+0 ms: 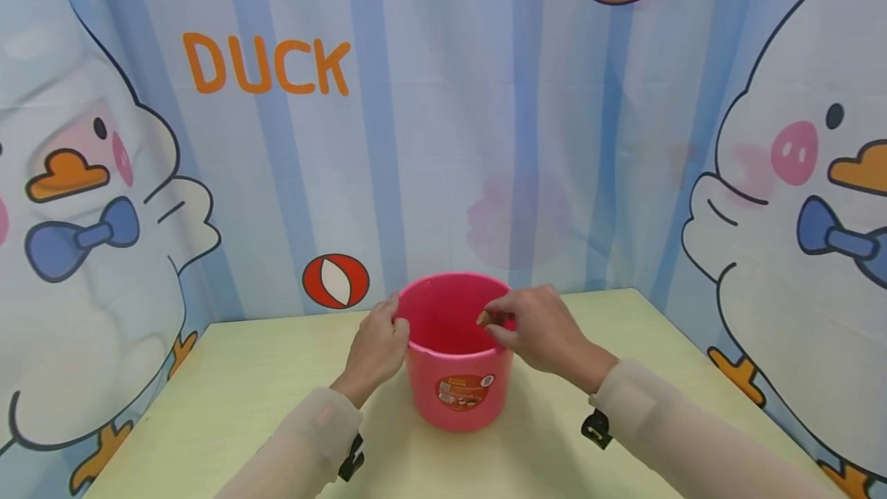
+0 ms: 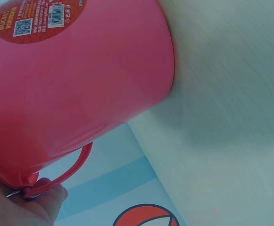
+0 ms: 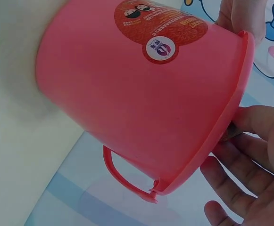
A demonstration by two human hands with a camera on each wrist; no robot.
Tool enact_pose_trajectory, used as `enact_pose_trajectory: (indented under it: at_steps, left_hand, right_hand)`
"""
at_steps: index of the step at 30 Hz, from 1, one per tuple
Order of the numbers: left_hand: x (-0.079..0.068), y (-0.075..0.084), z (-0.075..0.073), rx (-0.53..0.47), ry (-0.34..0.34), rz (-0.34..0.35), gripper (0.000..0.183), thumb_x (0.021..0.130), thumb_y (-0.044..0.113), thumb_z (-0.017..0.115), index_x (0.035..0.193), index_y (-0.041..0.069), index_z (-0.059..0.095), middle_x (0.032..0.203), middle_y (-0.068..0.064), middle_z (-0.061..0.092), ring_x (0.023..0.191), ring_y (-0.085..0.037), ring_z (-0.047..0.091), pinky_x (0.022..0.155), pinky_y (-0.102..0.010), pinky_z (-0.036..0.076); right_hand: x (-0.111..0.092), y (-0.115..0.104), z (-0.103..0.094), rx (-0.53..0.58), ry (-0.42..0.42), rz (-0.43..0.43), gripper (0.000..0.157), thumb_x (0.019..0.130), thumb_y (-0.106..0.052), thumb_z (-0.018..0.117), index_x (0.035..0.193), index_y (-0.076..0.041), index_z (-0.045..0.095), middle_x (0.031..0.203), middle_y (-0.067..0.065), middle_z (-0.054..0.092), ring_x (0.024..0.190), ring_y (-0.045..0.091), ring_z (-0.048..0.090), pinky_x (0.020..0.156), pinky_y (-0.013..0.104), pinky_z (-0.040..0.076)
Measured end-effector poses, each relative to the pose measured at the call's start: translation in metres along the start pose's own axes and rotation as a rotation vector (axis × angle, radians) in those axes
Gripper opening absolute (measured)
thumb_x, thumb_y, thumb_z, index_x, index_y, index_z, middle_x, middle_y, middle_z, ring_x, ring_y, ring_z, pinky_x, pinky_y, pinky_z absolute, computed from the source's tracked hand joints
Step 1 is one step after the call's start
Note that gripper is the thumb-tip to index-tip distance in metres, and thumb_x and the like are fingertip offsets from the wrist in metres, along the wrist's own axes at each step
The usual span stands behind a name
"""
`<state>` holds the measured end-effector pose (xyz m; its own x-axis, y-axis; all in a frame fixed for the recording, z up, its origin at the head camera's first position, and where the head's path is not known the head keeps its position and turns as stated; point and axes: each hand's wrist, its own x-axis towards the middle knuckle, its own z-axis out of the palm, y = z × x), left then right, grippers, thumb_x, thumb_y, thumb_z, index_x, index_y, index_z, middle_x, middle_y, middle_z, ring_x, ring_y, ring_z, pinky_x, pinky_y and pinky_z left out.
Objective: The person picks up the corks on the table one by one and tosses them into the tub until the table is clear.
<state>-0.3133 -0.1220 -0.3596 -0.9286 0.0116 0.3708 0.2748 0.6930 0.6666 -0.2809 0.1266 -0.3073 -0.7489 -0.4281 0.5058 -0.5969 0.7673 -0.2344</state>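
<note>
A pink plastic bucket (image 1: 426,383) stands upright on the table, its round label facing me. My left hand (image 1: 377,345) grips the bucket's left rim, and in the left wrist view its fingers are at the end of the bucket's handle (image 2: 78,165). Over the right side of the rim is my right hand (image 1: 547,329), pinching a small brown thing (image 1: 483,319) between thumb and fingers above the bucket's mouth. The right wrist view shows that brown thing (image 3: 230,132) partly hidden by the rim; I cannot tell its kind.
The pale yellow table (image 1: 277,383) reaches back to a blue and white striped curtain (image 1: 443,137). Large cartoon ducks are printed on both side curtains. A black strap (image 1: 596,428) shows at the right sleeve and another (image 1: 352,459) at the left.
</note>
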Motion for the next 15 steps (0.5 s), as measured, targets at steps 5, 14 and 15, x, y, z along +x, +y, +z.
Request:
enact_pose_trajectory:
  at_steps: [5,14,15]
  left_hand:
    - [-0.001,0.0009,-0.0002,0.0,-0.003,-0.005,0.055,0.102,0.016,0.04,0.153,-0.004,0.04,0.155,-0.02,0.045,0.14,-0.04,0.045,0.112,-0.058,0.04]
    - [-0.0008,0.0017,0.0006,-0.003,-0.016,-0.033,0.057,0.103,0.018,0.041,0.157,-0.001,0.035,0.155,-0.019,0.046,0.137,-0.039,0.047,0.107,-0.057,0.047]
    - [-0.0008,0.0019,0.0006,-0.003,-0.017,-0.035,0.057,0.103,0.018,0.041,0.157,-0.001,0.035,0.154,-0.018,0.046,0.137,-0.039,0.048,0.106,-0.057,0.047]
  right_hand:
    - [0.0038,-0.0007,0.0012,-0.009,-0.033,0.029,0.007,0.088,-0.021,0.083,0.094,-0.023,0.081,0.078,-0.017,0.069,0.071,0.004,0.06,0.087,0.047,0.046]
    - [0.01,-0.0013,0.0045,-0.006,-0.106,0.089,0.011,0.086,-0.024,0.084,0.096,-0.021,0.082,0.077,-0.015,0.069,0.073,0.006,0.061,0.086,0.044,0.044]
    - [0.0107,-0.0016,0.0047,-0.01,-0.115,0.092,0.011,0.086,-0.024,0.084,0.097,-0.021,0.082,0.076,-0.015,0.069,0.073,0.006,0.061,0.085,0.043,0.043]
